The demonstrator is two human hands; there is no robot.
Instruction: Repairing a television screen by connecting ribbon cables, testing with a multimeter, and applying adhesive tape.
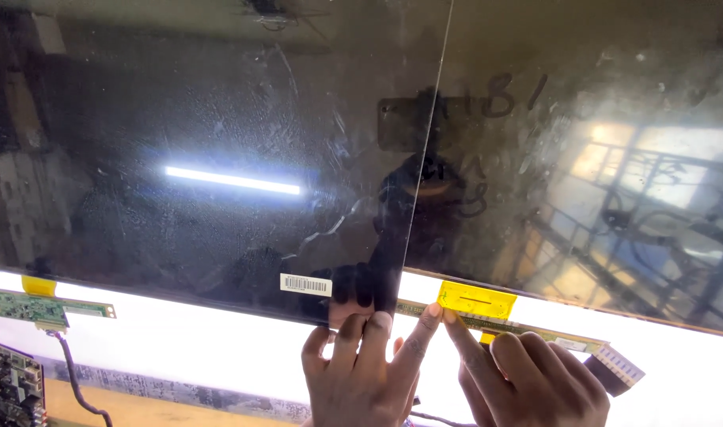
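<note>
Two display panels (219, 158) side by side, the left one's edge overlapping the right panel (583, 174). Below the seam, left hand (361, 372) just left of right hand (528, 379), fingertips touching a flex tab (476, 300) on a circuit strip (535, 332). Far left, another circuit board (29, 307) under the panel's lower edge, cable (73, 379) hanging beneath.

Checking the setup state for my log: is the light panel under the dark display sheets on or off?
On. The light panel glows bright white below the edge of the dark sheets, behind both the left hand and right hand.
</note>
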